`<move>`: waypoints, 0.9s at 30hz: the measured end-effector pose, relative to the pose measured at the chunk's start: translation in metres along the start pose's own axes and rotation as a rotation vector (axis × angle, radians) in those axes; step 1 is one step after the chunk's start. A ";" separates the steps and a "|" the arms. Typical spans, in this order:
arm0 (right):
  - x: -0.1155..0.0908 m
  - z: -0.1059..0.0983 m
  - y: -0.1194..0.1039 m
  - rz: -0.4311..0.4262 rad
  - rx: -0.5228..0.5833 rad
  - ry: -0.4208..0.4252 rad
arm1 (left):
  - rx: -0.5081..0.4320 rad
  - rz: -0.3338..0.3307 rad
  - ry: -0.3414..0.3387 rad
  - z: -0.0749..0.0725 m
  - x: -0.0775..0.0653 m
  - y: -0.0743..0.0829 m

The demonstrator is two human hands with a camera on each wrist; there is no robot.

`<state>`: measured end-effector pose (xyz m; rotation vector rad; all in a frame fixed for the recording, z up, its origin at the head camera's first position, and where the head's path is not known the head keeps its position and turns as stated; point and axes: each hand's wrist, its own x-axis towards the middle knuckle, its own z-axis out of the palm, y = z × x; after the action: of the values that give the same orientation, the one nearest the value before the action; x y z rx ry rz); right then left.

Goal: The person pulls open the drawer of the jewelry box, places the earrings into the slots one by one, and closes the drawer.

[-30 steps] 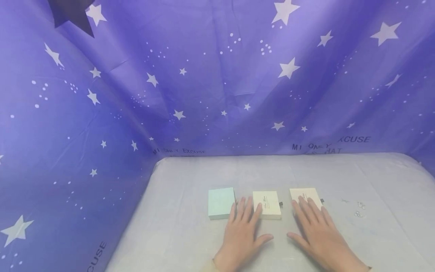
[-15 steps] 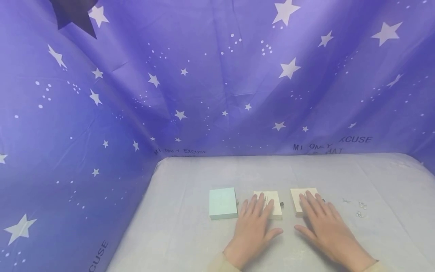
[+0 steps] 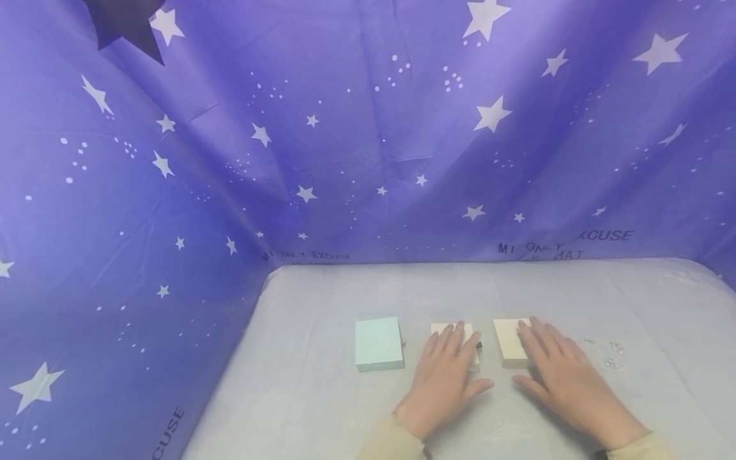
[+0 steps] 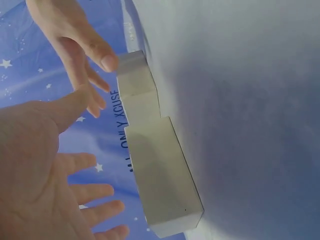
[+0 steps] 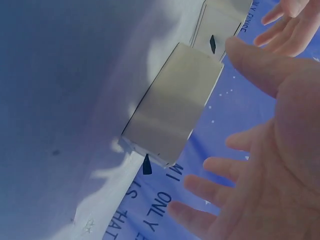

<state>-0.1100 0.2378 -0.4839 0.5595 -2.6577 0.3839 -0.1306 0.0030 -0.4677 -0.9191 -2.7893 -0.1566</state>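
Three small flat boxes stand in a row on the covered table. The mint-green box [image 3: 379,344] is leftmost, with neither hand over it. My left hand [image 3: 441,382] is spread above the middle cream box [image 3: 443,328] and hides most of it; a dark pull tab shows at its right side. My right hand [image 3: 566,380] hovers over the right part of the right cream box [image 3: 508,345]. In the wrist views, gaps show between the fingers and the boxes. Both hands have extended fingers and hold nothing.
Several small silvery pieces [image 3: 614,356], too small to identify, lie on the table right of the right hand. A pale cloth [image 3: 310,383] covers the table. Behind and at the left hangs a purple-blue curtain [image 3: 356,140] printed with stars.
Both hands have moved to the right above the row. The left hand went from between the green and middle boxes to over the middle box. The boxes appear to have stayed put.
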 end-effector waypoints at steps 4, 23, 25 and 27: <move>0.003 0.000 0.006 0.011 0.005 -0.012 | -0.004 0.003 -0.021 0.002 0.008 0.001; 0.005 0.001 0.015 0.080 0.058 -0.122 | -0.031 0.060 -0.051 0.016 0.039 0.012; 0.005 0.001 0.016 0.073 0.049 -0.121 | -0.018 0.062 -0.049 0.018 0.043 0.015; 0.006 0.001 0.017 0.073 0.042 -0.127 | -0.007 0.064 -0.048 0.019 0.046 0.017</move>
<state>-0.1230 0.2508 -0.4851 0.5171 -2.8039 0.4393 -0.1600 0.0465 -0.4756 -1.0260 -2.7999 -0.1358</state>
